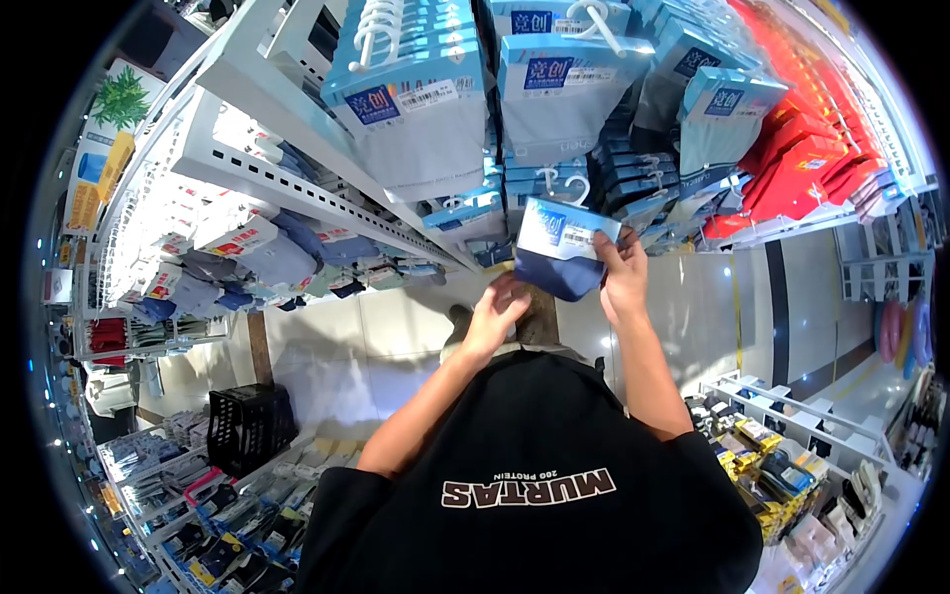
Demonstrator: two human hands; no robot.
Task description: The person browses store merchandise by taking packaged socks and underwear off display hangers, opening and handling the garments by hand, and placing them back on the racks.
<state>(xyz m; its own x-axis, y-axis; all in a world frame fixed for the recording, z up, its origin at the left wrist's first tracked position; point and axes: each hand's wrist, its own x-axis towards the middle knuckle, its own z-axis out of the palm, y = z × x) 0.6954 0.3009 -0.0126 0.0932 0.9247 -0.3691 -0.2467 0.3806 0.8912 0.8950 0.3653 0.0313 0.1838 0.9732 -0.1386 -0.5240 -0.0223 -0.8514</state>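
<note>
My right hand [623,272] grips the right side of a packaged garment [564,259], thumb across its front. The pack has a light blue and white header with a blue logo and a barcode sticker; folded navy fabric shows below. My left hand [500,309] is beside the pack's lower left corner, fingers loosely bent and apart; whether the fingertips touch it is unclear. Just above hang similar light blue packs [569,99] on white hooks. A white hook end [574,186] sticks out right above the held pack.
Red packs [802,163] hang at the upper right. A white perforated shelf frame [287,183] runs along the left, with hanging socks [287,243] below it. A black basket [249,426] stands on the tiled floor [346,342]. Yellow packs [757,436] fill a rack at the lower right.
</note>
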